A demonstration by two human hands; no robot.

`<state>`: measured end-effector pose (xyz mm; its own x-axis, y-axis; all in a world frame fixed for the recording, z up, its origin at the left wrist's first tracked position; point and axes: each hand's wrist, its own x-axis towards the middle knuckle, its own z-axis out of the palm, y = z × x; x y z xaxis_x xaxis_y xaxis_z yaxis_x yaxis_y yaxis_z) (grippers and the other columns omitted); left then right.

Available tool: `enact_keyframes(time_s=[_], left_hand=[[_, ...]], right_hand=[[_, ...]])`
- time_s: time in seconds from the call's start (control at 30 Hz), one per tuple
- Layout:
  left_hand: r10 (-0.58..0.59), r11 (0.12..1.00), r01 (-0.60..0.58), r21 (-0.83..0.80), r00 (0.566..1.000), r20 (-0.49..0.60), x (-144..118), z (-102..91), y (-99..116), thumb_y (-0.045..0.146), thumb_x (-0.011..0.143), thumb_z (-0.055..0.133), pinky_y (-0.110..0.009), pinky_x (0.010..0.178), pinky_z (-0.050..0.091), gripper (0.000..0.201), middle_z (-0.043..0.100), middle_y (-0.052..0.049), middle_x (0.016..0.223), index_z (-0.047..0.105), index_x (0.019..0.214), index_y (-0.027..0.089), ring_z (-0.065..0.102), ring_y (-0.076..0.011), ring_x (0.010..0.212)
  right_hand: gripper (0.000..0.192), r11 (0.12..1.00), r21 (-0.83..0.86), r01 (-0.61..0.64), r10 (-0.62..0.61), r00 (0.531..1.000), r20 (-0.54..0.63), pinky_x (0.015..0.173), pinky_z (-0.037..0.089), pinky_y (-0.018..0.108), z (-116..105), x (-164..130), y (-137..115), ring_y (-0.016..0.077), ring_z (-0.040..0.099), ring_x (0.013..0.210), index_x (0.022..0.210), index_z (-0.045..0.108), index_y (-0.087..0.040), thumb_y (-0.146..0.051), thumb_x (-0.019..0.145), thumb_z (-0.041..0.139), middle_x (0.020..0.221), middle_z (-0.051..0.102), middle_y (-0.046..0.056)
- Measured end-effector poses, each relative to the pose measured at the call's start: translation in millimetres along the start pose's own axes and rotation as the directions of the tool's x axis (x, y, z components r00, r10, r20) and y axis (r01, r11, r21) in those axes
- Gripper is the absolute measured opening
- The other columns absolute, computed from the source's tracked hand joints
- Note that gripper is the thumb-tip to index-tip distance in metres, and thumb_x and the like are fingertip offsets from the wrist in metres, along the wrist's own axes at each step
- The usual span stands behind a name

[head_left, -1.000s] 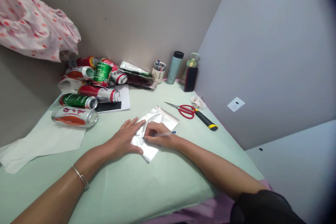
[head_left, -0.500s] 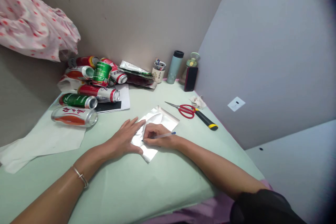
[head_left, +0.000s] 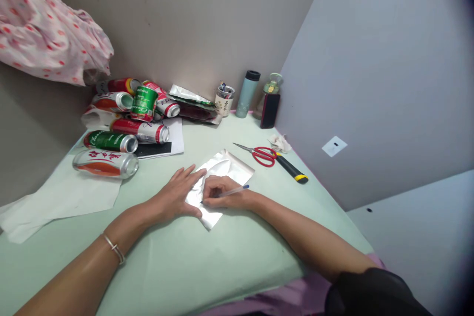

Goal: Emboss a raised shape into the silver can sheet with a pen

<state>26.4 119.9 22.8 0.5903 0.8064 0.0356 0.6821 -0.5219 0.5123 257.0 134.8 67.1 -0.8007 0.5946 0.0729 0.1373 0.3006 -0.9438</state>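
At mid-bench [head_left: 177, 266], silver sheet [head_left: 225, 177] lying flat — left hand [head_left: 177, 196] pressed on it, fingers spread; right hand [head_left: 222, 196] fingers pinching a pen [head_left: 234, 190], tip on sheet.

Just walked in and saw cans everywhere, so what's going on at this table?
A person sits at a green-covered table. The left hand lies flat on a silver sheet, pinning it down. The right hand holds a pen with its tip on the sheet. Scissors and a knife lie to the right; cans are piled at the back left.
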Motion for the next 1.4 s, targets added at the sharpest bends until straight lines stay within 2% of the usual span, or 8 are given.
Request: enact_keyframes(time_s=[0.13, 0.23, 0.37, 0.53, 0.77, 1.0, 1.4], left_hand=[[-0.001, 1.000, 0.001, 0.003, 1.000, 0.000, 0, 0.5, 0, 0.071, 0.069, 0.077, -0.057, 0.123, 0.010, 0.116, 0.024, -0.006, 0.166, 0.013, 0.158, 0.035, 0.009, -0.0350, 0.154], [0.001, 1.000, -0.001, 0.004, 1.000, -0.005, 0, 0.9, 1, 0.069, 0.070, 0.077, -0.058, 0.122, 0.010, 0.116, 0.024, -0.007, 0.165, 0.011, 0.159, 0.035, 0.010, -0.0356, 0.153], [-0.004, 1.000, 0.004, 0.010, 1.000, -0.011, 0, 1.6, 1, 0.068, 0.071, 0.077, -0.057, 0.123, 0.011, 0.114, 0.024, -0.008, 0.166, 0.012, 0.159, 0.033, 0.009, -0.0347, 0.154], [-0.010, 1.000, 0.010, 0.014, 1.000, -0.013, -1, 2.6, 0, 0.068, 0.072, 0.076, -0.057, 0.122, 0.012, 0.113, 0.023, -0.008, 0.166, 0.012, 0.159, 0.033, 0.009, -0.0355, 0.153], [-0.004, 1.000, 0.004, 0.008, 1.000, -0.009, 1, 3.3, -1, 0.069, 0.071, 0.077, -0.057, 0.122, 0.011, 0.115, 0.023, -0.007, 0.166, 0.011, 0.159, 0.035, 0.010, -0.0349, 0.153], [-0.006, 1.000, 0.006, 0.004, 1.000, 0.001, 0, 1.9, -1, 0.072, 0.072, 0.074, -0.055, 0.123, 0.010, 0.113, 0.021, -0.006, 0.166, 0.012, 0.159, 0.033, 0.008, -0.0330, 0.154], [0.005, 1.000, -0.005, -0.006, 1.000, -0.001, 1, 0.8, 0, 0.074, 0.072, 0.072, -0.055, 0.123, 0.009, 0.113, 0.023, -0.006, 0.166, 0.013, 0.159, 0.033, 0.010, -0.0333, 0.154]], right_hand=[[0.008, 0.999, 0.020, -0.028, 0.029, 0.999, -0.025, 0.063, 0.043, 0.025, 1, -1, 2, 0.0136, 0.053, 0.070, 0.074, 0.063, -0.018, -0.018, 0.078, 0.070, 0.074, 0.060, -0.001], [0.007, 0.997, 0.041, -0.059, 0.063, 0.991, -0.122, 0.058, 0.041, 0.023, 4, -1, 8, 0.0121, 0.052, 0.065, 0.075, 0.062, -0.017, -0.019, 0.079, 0.067, 0.071, 0.058, -0.001], [0.007, 0.996, 0.040, -0.081, 0.089, 0.956, -0.280, 0.055, 0.038, 0.022, 7, 0, 14, 0.0114, 0.049, 0.064, 0.074, 0.059, -0.017, -0.018, 0.080, 0.063, 0.071, 0.057, -0.001], [0.007, 0.995, 0.006, -0.096, 0.092, 0.930, -0.357, 0.055, 0.038, 0.023, 10, 1, 16, 0.0120, 0.049, 0.063, 0.071, 0.057, -0.018, -0.018, 0.076, 0.063, 0.068, 0.057, -0.001], [0.007, 0.993, -0.062, -0.102, 0.072, 0.927, -0.367, 0.058, 0.039, 0.023, 10, 1, 19, 0.0126, 0.050, 0.065, 0.072, 0.058, -0.018, -0.016, 0.077, 0.063, 0.071, 0.058, -0.001], [0.011, 0.989, -0.121, -0.083, 0.040, 0.946, -0.323, 0.060, 0.038, 0.023, 9, 0, 18, 0.0121, 0.048, 0.066, 0.072, 0.058, -0.018, -0.010, 0.077, 0.063, 0.073, 0.056, -0.002], [0.011, 0.986, -0.160, -0.036, -0.007, 0.965, -0.264, 0.062, 0.039, 0.023, 6, 0, 17, 0.0122, 0.050, 0.068, 0.072, 0.060, -0.018, -0.011, 0.080, 0.064, 0.075, 0.056, -0.002]])
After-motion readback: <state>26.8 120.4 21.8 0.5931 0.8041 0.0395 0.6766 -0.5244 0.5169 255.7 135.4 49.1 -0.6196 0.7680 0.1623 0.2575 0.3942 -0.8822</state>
